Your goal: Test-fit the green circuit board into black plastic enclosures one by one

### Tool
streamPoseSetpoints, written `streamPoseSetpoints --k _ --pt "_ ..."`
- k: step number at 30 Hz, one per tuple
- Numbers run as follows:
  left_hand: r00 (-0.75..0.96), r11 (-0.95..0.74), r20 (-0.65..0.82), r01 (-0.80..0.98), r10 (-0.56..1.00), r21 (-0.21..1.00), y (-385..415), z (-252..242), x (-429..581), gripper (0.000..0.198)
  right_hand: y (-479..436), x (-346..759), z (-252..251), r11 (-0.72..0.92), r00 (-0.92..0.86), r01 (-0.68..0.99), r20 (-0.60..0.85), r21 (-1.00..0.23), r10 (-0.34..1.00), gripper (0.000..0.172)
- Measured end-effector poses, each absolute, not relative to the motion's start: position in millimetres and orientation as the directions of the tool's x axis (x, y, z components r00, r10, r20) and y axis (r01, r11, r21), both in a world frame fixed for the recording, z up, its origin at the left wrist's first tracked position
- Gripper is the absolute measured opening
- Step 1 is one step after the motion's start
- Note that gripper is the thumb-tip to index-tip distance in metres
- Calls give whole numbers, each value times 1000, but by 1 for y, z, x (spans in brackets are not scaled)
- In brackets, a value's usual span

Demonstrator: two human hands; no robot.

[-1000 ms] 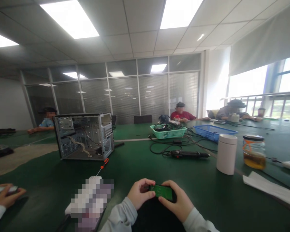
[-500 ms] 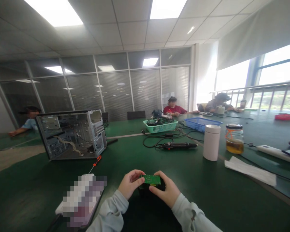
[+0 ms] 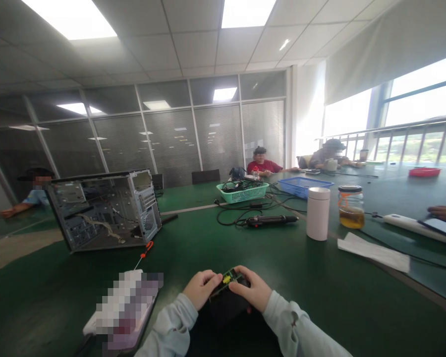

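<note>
Between my two hands is a green circuit board (image 3: 227, 279) with a yellow part on it, tilted over a black box-like piece (image 3: 226, 308). My left hand (image 3: 199, 289) is closed on the board's left end, thumb on top. On the other side my right hand (image 3: 255, 291) grips the right end, thumb near the yellow part and fingers behind. The fingertips partly cover the board. Whether board and black piece are joined I cannot tell. To the left lies an orange-handled screwdriver (image 3: 145, 250) in front of an opened computer case (image 3: 147, 218).
A blurred-out flat object (image 3: 124, 312) lies at front left. Beyond my hands are an electric screwdriver (image 3: 271, 221), a green basket of cables (image 3: 241, 194), a blue basket (image 3: 305, 187), a white tumbler (image 3: 317, 214) and a glass jar (image 3: 351, 207). Several people sit around the table.
The board has gone from lying nearly flat, green face up, to tilted, with its yellow part and more of the black piece showing. The whole view has shifted slightly.
</note>
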State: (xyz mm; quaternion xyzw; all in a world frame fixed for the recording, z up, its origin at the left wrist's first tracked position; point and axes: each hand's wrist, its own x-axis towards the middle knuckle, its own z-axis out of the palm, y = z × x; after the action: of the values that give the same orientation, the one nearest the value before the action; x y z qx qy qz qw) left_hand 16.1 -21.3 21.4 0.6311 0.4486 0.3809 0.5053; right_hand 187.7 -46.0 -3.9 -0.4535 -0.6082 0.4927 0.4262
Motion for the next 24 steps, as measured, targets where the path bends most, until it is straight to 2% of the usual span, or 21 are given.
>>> streamPoseSetpoints --k 4,7,13,15,19,21,24 --pt "244 11 -49 156 968 988 -15 10 18 33 -40 190 -7 -6 -269 78 -27 -997 963 49" --pt "164 120 -136 104 977 987 -7 1 17 38 -37 193 -8 -85 -249 58 -97 -995 964 51" --pt "91 288 -282 -73 955 955 5 -3 11 45 -37 195 -3 -223 -244 -63 -202 -973 949 26" --pt "106 307 -295 -129 950 943 4 -1 10 43 -35 197 -1 -314 -282 -140 -266 -939 922 33" --pt "154 331 -305 -188 940 925 -1 4 11 40 -34 205 3 -484 -422 -299 -341 -822 840 64" --pt "175 333 -300 -205 938 920 -3 6 12 40 -36 208 3 -532 -478 -374 -333 -760 812 66" --pt "182 327 -289 -233 940 916 -6 7 14 41 -39 211 4 -584 -543 -452 -311 -674 780 60"
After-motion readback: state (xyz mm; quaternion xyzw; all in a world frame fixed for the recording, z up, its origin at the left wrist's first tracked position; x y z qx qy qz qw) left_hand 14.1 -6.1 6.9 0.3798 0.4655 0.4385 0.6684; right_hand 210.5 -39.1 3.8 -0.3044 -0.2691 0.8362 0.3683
